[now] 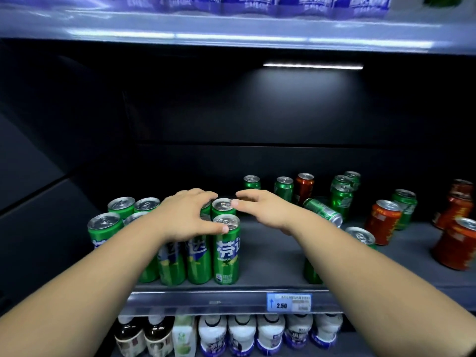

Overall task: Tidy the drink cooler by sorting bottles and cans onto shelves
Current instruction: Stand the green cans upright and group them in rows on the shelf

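- Presently, on the left of the middle shelf (270,256), green cans are standing upright in a packed block (164,243), labels facing out at the front edge.
- The left hand (189,215) is spreading over the tops of that block, fingers arched and the thumb lying against the rim of the front can (226,251); it is resting on the cans, not closing round any one of them.
- The right hand (260,208) is reaching in beside it, fingers loosely curled and holding nothing, its thumb tip touching the rim of the can just behind (223,206).
- Judging by this, the step in hand is squaring up the block; pressing the tops together from both sides, gently, should be pulling the rows straight without tipping the tall, narrow cans.
- Further right, more green cans (283,188) are standing scattered, and one green can is lying on its side (323,212); it probably needs standing up and moving to the block.
- At the far right, red cans (383,222) are mixing with the green ones, so they are likely waiting for a group of their own.
- Below the price tag (288,302), bottles (242,333) are filling the lower shelf.
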A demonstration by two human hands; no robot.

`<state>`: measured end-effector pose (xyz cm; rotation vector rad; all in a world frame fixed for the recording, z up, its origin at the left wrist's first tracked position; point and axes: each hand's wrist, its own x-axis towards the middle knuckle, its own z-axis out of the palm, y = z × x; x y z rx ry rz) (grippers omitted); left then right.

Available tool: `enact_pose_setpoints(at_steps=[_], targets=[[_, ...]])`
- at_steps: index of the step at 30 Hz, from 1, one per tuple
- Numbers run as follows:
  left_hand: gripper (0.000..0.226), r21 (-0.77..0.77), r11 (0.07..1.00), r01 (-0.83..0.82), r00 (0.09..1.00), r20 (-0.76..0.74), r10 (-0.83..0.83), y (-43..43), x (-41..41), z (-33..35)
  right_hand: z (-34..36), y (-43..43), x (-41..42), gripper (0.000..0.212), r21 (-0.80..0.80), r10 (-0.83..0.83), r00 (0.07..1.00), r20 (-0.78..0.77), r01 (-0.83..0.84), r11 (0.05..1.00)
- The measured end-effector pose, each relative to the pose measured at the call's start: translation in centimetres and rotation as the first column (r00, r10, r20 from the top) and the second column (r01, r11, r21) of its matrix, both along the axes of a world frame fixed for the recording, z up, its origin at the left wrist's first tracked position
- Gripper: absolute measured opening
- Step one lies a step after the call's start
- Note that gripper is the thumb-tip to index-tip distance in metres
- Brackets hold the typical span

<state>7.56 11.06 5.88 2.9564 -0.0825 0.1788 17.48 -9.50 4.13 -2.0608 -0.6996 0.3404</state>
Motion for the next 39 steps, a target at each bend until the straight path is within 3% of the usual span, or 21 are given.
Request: enact_pose_setpoints(at_steps=[7,11,15,21,34,39], targets=[[0.101,0.046,0.979,0.197,0.968,0.151,-0.201,-6.6,1.3,1.4,2.2,-8.2,-0.1,0.063,-0.079,-0.007,0.984,0.178,0.022,0.997],[0.099,0.103,0.949,0.298,0.943,0.122,-0.309,-12.0,2.3,0.0,1.5,-14.5,0.3,0.069,-0.136,-0.062,0.978,0.200,0.090,0.987],[0.096,0.029,0.946,0.322,0.946,0.034,-0.323,-17.0,3.5,-1.6,0.2,-20.2,0.3,0.070,-0.224,-0.067,0.983,0.172,0.105,0.969],[0.089,-0.110,0.959,0.263,0.963,-0.025,-0.267,-21.7,5.2,-3.9,-1.8,-25.0,0.9,0.084,-0.330,0.005,0.973,0.230,0.073,0.941],[0.098,-0.302,0.953,0.034,0.998,-0.046,-0.050,-23.2,4.9,-5.7,-3.9,-26.3,2.2,0.085,-0.258,0.117,0.969,0.216,-0.059,0.964],[0.103,-0.330,0.944,0.010,0.996,-0.077,-0.037,-23.3,4.7,-6.0,-4.5,-26.4,2.8,0.096,-0.224,0.112,0.971,0.210,-0.064,0.973]])
